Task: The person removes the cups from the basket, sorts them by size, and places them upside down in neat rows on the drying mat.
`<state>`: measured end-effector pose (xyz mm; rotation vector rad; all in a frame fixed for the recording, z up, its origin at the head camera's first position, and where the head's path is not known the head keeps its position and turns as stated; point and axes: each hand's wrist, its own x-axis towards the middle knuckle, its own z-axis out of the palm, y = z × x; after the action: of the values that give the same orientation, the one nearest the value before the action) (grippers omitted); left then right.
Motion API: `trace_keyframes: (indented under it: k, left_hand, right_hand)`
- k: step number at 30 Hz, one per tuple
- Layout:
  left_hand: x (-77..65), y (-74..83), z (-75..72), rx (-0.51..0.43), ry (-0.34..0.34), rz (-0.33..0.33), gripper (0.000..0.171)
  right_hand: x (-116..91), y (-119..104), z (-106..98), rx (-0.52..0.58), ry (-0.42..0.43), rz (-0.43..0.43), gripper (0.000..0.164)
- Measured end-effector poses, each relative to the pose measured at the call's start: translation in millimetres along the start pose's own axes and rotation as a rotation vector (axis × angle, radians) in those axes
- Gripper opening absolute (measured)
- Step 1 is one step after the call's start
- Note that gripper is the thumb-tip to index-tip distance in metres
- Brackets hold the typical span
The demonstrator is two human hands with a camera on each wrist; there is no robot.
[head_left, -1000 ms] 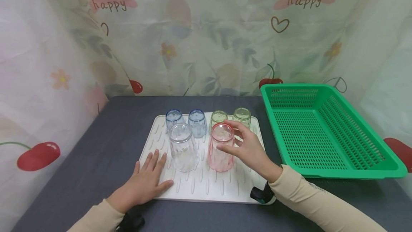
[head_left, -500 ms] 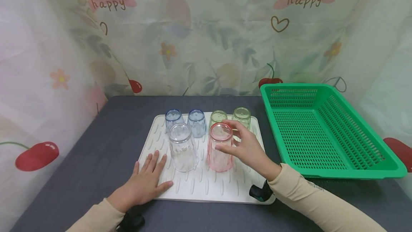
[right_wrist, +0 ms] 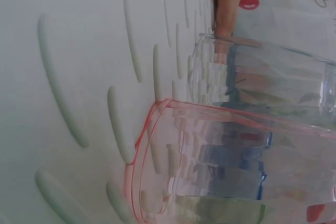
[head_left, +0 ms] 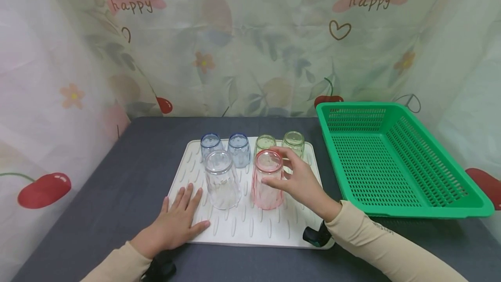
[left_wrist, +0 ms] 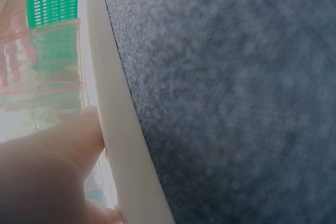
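My right hand (head_left: 300, 178) holds a pink-tinted glass (head_left: 268, 193), thumb in front and fingers behind its upper part. The glass stands upside down, its rim on the white drying mat (head_left: 254, 234), as the right wrist view confirms. To its left is an upside-down clear glass (head_left: 222, 184), untouched. My left hand (head_left: 172, 223) rests with spread fingers on the mat's left edge; in the left wrist view its thumb (left_wrist: 79, 135) lies along that edge. Behind stand two small blue glasses (head_left: 211, 142) and two small green glasses (head_left: 265, 142), the green ones partly hidden.
A green plastic basket (head_left: 422, 210) with slotted walls sits on the dark tablecloth (head_left: 145, 156), right of the mat. A patterned curtain (head_left: 250, 55) closes off the back and both sides.
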<state>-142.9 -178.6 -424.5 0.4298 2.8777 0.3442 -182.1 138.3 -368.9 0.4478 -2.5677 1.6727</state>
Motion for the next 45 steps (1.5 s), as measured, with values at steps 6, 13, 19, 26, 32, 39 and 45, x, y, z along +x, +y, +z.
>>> trace_keyframes:
  k: [6,13,19,26,32,39,45]
  left_hand:
    - [0.5,0.2,0.0,0.010,-0.002,-0.007,0.088]
    - [4.2,-5.1,6.8,0.014,0.010,-0.003,0.091]
    - [2.1,2.0,-2.9,0.023,-0.050,-0.031,0.089]
    - [3.0,4.4,-4.8,0.016,-0.052,-0.029,0.087]
    - [3.8,5.2,-3.9,0.019,-0.049,-0.028,0.087]
    - [4.8,6.0,-9.1,0.013,-0.069,-0.024,0.088]
    - [4.8,6.0,-40.8,0.042,-0.040,0.031,0.078]
  right_hand:
    - [-1.2,-0.9,-0.6,0.001,0.001,0.001,0.075]
    - [0.7,-3.4,-2.2,0.010,-0.015,0.000,0.075]
    - [1.2,-5.7,-3.5,0.002,-0.031,0.001,0.077]
    - [4.6,-5.0,-5.6,-0.016,-0.040,0.017,0.080]
    - [5.1,-5.9,-7.6,-0.021,-0.041,0.023,0.082]
    - [2.4,-11.7,-12.5,-0.008,-0.034,0.038,0.083]
    - [-2.5,-22.8,-24.8,-0.019,-0.020,-0.026,0.077]
